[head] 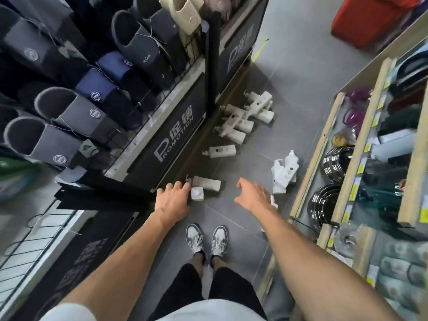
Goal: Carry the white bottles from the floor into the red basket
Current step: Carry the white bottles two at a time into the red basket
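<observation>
On floor beside rack [162, 126] | white bottles [223, 151] scattered, none in red basket [370, 22] far right | left hand [172, 200] relaxed, maybe touching nearest bottle [207, 183]; right hand [253, 195] spread, empty | rigid slick plastic, likely heavy; grasp body, not pump

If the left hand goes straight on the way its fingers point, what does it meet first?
Most likely the pump end of the lying white bottle, just beyond the fingertips of the left hand. The small white bottle beside it sits about as close; depth is unclear from overhead.
</observation>
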### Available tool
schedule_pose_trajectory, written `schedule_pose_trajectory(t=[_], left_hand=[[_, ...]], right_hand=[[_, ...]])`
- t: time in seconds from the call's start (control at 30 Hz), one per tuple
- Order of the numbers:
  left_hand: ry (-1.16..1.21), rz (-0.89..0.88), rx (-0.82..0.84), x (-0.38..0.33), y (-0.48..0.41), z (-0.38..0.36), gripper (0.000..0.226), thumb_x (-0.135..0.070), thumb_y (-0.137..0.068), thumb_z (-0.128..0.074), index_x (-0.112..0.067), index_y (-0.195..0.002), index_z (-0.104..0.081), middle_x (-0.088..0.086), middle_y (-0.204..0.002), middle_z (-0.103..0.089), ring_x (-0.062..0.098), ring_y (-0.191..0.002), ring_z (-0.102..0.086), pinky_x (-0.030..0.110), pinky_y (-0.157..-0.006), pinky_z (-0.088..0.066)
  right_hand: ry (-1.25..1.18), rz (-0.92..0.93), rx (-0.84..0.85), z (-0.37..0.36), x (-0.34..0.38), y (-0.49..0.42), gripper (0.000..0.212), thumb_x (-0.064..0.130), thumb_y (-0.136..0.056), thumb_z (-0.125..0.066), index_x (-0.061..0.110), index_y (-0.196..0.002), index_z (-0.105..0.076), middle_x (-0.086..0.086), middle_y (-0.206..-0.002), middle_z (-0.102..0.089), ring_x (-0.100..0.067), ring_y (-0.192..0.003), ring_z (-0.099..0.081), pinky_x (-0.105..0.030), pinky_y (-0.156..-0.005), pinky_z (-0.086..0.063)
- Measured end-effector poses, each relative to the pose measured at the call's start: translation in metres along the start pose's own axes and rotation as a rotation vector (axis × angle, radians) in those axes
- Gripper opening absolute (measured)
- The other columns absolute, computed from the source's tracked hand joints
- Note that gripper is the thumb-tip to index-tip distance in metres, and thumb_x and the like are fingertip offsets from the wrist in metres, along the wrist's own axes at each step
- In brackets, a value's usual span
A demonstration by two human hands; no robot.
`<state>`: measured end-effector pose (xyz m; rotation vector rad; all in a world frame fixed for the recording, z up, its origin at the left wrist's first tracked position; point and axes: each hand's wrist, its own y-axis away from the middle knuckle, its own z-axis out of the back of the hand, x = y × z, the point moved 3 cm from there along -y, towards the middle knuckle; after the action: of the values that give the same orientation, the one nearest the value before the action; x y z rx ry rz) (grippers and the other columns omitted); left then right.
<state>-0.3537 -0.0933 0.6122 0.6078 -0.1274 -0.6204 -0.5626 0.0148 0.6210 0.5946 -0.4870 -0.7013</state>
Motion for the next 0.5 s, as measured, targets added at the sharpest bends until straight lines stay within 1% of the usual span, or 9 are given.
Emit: schedule_pose_trajectory(t=[0.13,0.2,0.3,0.4,0.5], left_hand=[[0.089,0.067,0.022,0.007,-0.029,-0.03,0.053,-0.037,-0.087,-0.064,-0.028,-0.135,-0.044,0.002,-0.129,-0.051,0.029,-0.121,-0.048,0.045,-0.095,-0.042],[0.152,0.11,0.06,0.01,-0.037,-0.05,0.054,-0.039,-0.086,-0.067,-0.027,-0.134,-0.045,0.002,-0.131,-0.05,0.029,-0.121,-0.048,0.046,-0.096,-0.042],[0.215,0.148,0.128,0.013,-0.049,-0.087,0.059,-0.042,-0.086,-0.067,-0.028,-0.138,-0.042,0.001,-0.133,-0.049,0.028,-0.123,-0.047,0.046,-0.098,-0.042],[0.233,0.182,0.192,0.019,-0.073,-0.127,0.06,-0.045,-0.088,-0.065,-0.029,-0.14,-0.04,0.0,-0.135,-0.047,0.027,-0.125,-0.046,0.045,-0.099,-0.041],[0.197,0.165,0.236,0.024,-0.104,-0.163,0.057,-0.043,-0.089,-0.062,-0.029,-0.14,-0.04,0.001,-0.136,-0.046,0.027,-0.125,-0.046,0.044,-0.099,-0.041]], right_hand=[[0.014,-0.008,0.021,-0.027,-0.004,-0.029,0.038,0.025,-0.09,-0.068,0.026,-0.126,-0.056,-0.006,-0.128,-0.065,-0.031,-0.118,-0.06,-0.035,-0.09,-0.045],[0.024,-0.014,0.044,-0.048,-0.009,-0.037,0.039,0.025,-0.09,-0.068,0.027,-0.127,-0.056,-0.004,-0.13,-0.063,-0.029,-0.12,-0.059,-0.035,-0.093,-0.045],[0.037,-0.026,0.1,-0.082,-0.021,-0.051,0.038,0.031,-0.092,-0.071,0.026,-0.126,-0.055,-0.003,-0.13,-0.06,-0.027,-0.12,-0.057,-0.034,-0.094,-0.044],[0.043,-0.041,0.135,-0.114,-0.031,-0.081,0.039,0.034,-0.092,-0.072,0.027,-0.126,-0.055,-0.001,-0.13,-0.06,-0.024,-0.121,-0.057,-0.034,-0.097,-0.044],[0.04,-0.049,0.145,-0.141,-0.037,-0.119,0.041,0.033,-0.092,-0.072,0.027,-0.128,-0.055,0.0,-0.132,-0.059,-0.024,-0.123,-0.055,-0.035,-0.1,-0.044]])
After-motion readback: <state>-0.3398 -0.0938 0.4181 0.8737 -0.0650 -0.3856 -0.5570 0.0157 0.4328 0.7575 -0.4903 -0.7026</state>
